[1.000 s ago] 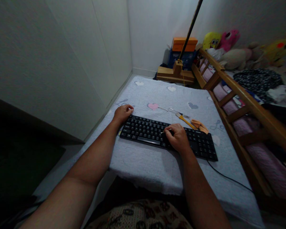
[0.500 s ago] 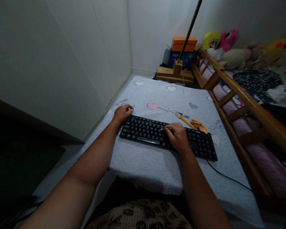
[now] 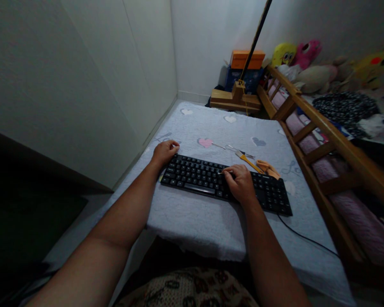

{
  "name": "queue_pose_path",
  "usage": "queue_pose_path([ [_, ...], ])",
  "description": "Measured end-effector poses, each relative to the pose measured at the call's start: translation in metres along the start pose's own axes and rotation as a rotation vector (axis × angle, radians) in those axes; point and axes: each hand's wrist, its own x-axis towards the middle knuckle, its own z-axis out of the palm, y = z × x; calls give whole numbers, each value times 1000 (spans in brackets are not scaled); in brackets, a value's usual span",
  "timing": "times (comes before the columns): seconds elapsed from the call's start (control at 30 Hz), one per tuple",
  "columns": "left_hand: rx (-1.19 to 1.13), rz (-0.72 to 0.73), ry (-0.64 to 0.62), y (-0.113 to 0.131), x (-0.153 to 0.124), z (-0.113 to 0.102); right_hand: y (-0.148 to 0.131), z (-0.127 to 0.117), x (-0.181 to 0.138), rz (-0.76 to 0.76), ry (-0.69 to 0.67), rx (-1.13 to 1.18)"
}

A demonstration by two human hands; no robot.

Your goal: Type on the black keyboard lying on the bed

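A black keyboard (image 3: 195, 175) lies across a pale blue blanket with hearts (image 3: 211, 123). My left hand (image 3: 164, 152) curls over the keyboard's far left corner, fingers closed on its edge. My right hand (image 3: 241, 183) rests on the keys right of the middle, fingers pinched on a thin light-coloured tool whose tip (image 3: 220, 173) points left over the keys. What the tool is, I cannot make out.
Beyond the keyboard lie a yellow-handled tool (image 3: 248, 160), thin metal tools (image 3: 235, 149) and an orange-tan object (image 3: 268, 167). The keyboard's cable (image 3: 307, 238) runs off right. A wooden bed rail (image 3: 320, 123) borders the right side, with plush toys (image 3: 294, 55). Boxes (image 3: 246, 59) stand at the back.
My right hand has shifted slightly to the right along the keys with the thin tool. The left hand and keyboard stay put.
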Motion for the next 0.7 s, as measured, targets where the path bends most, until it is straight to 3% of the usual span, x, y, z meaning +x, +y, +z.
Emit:
queue_pose_path([
  [0.7,7,0,2,-1,1,1,0,2,0,-25,-15,15],
])
